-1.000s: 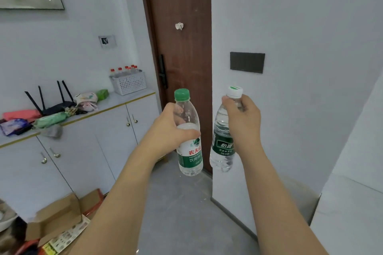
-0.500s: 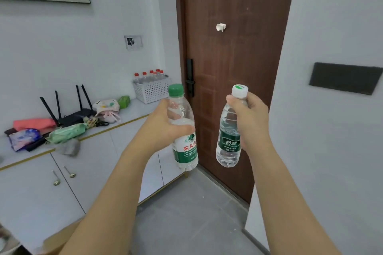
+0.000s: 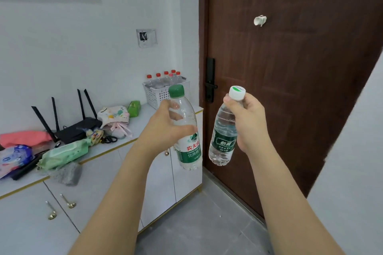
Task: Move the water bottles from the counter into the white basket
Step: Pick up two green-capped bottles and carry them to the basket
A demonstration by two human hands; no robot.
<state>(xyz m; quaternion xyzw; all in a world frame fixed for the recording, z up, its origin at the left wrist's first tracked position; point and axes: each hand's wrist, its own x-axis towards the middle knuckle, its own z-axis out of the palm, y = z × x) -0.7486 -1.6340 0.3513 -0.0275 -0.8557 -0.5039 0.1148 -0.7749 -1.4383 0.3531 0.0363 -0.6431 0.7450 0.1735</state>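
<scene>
Residential entryway: brown front door [image 3: 290,68] with black electronic lock [image 3: 210,79], white cabinet counter [image 3: 116,147] carrying a router [image 3: 76,128], wet-wipe pack [image 3: 64,153] and household clutter.

The white counter [image 3: 143,119] holds the white basket [image 3: 157,94], a black router [image 3: 76,130], and a green wipes pack [image 3: 64,153].

Left hand [image 3: 165,130] gripping green-capped bottle [image 3: 186,130], right hand [image 3: 251,124] gripping white-capped bottle [image 3: 224,138], white basket [image 3: 157,95] beyond

bright, even indoor light | soft shadows | sharp focus | wide-angle bending at edges
</scene>
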